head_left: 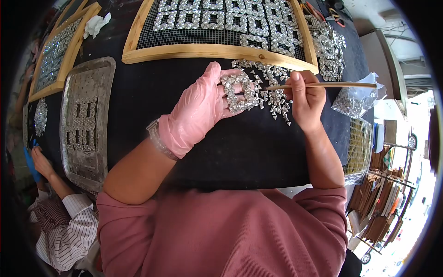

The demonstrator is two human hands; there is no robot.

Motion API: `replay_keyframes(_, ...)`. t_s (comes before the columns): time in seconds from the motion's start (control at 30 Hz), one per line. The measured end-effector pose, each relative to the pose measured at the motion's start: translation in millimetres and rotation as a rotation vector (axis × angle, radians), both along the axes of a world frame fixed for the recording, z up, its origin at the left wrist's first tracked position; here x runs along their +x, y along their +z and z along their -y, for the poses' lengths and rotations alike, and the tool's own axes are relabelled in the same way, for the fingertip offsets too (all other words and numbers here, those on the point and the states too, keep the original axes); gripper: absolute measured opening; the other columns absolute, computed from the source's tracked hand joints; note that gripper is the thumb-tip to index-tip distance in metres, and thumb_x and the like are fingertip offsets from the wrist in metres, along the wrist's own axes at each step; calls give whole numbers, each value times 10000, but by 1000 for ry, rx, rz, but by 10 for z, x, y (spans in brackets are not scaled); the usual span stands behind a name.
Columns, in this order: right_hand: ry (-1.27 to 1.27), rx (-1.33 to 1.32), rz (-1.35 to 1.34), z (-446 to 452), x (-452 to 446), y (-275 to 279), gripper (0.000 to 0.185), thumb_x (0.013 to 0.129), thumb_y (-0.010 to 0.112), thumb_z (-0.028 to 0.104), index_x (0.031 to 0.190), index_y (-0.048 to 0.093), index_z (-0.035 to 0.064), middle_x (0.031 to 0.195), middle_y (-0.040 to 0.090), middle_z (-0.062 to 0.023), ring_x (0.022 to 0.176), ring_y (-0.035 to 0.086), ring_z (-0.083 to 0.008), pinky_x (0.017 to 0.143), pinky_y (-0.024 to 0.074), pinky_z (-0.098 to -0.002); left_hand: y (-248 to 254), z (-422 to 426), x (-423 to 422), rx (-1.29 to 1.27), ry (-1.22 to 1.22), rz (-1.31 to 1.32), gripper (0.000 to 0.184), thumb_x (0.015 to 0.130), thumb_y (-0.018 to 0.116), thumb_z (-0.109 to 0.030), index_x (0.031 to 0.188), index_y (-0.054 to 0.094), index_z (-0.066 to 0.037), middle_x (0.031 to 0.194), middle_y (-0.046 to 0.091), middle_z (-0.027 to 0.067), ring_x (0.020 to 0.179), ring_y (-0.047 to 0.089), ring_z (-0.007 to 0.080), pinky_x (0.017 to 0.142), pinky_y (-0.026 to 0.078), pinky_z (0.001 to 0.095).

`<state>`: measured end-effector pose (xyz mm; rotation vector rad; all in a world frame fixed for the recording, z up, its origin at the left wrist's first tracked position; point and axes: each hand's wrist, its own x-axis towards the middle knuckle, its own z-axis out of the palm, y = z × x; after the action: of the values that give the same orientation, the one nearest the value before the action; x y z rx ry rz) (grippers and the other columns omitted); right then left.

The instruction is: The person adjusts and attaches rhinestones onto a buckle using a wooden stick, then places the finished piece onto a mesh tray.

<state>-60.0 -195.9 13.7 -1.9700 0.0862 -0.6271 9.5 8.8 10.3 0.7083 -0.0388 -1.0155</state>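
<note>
My left hand (194,113), in a pink glove, is turned palm up with a sparkling rhinestone ring-shaped ornament (249,94) resting on its fingers. The ornament is a rounded rectangle with an open middle. In my right hand (306,99), which is bare, a thin wooden stick (346,85) is pinched between thumb and fingers. Its left tip points at the ornament's right side; whether they touch I cannot tell. Loose silver pointed stones (279,104) lie scattered on the dark cloth (240,157) between and behind my hands.
Beyond my hands a wooden-framed mesh screen (221,54) bears rows of similar ornaments. At left are a metal tray (83,168) with ornaments and another wooden frame (69,69). A bag of stones (353,101) lies right. A co-worker's hand (42,162) shows at far left.
</note>
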Motion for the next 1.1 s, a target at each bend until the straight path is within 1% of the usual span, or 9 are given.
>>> replay_keyframes(0.13, 13, -173, -88, 6, 12, -12, 268, 905, 566, 175, 706, 560, -5, 548, 522, -6, 492, 458, -47, 444, 369, -221, 35, 17, -10, 20, 30, 4, 597, 961, 268, -456, 1284, 352, 38, 1185, 522, 198, 1114, 519, 260, 951, 424, 397)
replay_keyframes(0.27, -25, -58, -15, -21, 1, 19, 254, 908, 556, 157, 709, 561, -1, 555, 532, -13, 498, 469, -53, 445, 371, -221, 35, 18, -16, 11, 34, 17, 598, 960, 276, -456, 1289, 347, 38, 1191, 517, 193, 1120, 514, 260, 957, 420, 397)
replay_keyframes(0.4, 123, 46, 202, -39, -75, 38, 164, 893, 557, 103, 776, 549, -12, 625, 582, -60, 538, 529, -84, 470, 409, -233, 24, 20, -33, 10, 28, 21, 595, 959, 278, -459, 1288, 351, 31, 1195, 514, 182, 1125, 508, 262, 968, 409, 402)
replay_keyframes(0.5, 230, -182, 334, -129, -84, 43, 138, 839, 624, 80, 784, 532, -8, 630, 587, -79, 527, 557, -151, 472, 432, -262, -14, 12, -21, -4, -9, -19, 590, 959, 276, -461, 1284, 355, 25, 1189, 517, 172, 1123, 507, 261, 976, 401, 402)
replay_keyframes(0.57, 256, -425, 377, -184, -68, 88, 262, 739, 731, 161, 791, 513, 26, 648, 581, -87, 507, 562, -233, 452, 441, -303, 2, 24, -34, -14, 4, -44, 576, 963, 271, -456, 1276, 363, 18, 1180, 522, 168, 1111, 511, 259, 968, 405, 402)
replay_keyframes(0.83, 278, -725, 491, -314, -23, 79, 349, 685, 751, 268, 801, 497, 58, 623, 550, -43, 487, 547, -205, 418, 426, -286, 52, 21, -48, -4, 13, -77, 516, 975, 250, -423, 1242, 391, -5, 1166, 528, 165, 1084, 519, 267, 956, 405, 407)
replay_keyframes(0.87, 295, -751, 469, -315, -51, 81, 332, 748, 706, 263, 863, 491, 38, 639, 554, -76, 493, 537, -213, 433, 428, -299, 26, 19, -43, -23, 10, -80, 514, 976, 249, -420, 1241, 390, -3, 1166, 527, 167, 1082, 520, 269, 955, 405, 405)
replay_keyframes(0.97, 268, -795, 574, -347, -4, 73, 362, 665, 760, 292, 771, 495, 69, 615, 532, -25, 479, 529, -176, 403, 410, -277, -43, 20, -41, -72, 17, -104, 516, 977, 253, -414, 1242, 385, 9, 1162, 524, 175, 1075, 523, 272, 948, 414, 404)
replay_keyframes(1.1, 296, -893, 530, -362, -42, 71, 378, 676, 749, 305, 809, 486, 68, 623, 526, -26, 477, 517, -179, 407, 408, -276, -14, 18, -54, -70, 27, -86, 519, 976, 265, -412, 1242, 381, 19, 1156, 524, 181, 1068, 527, 272, 941, 422, 406)
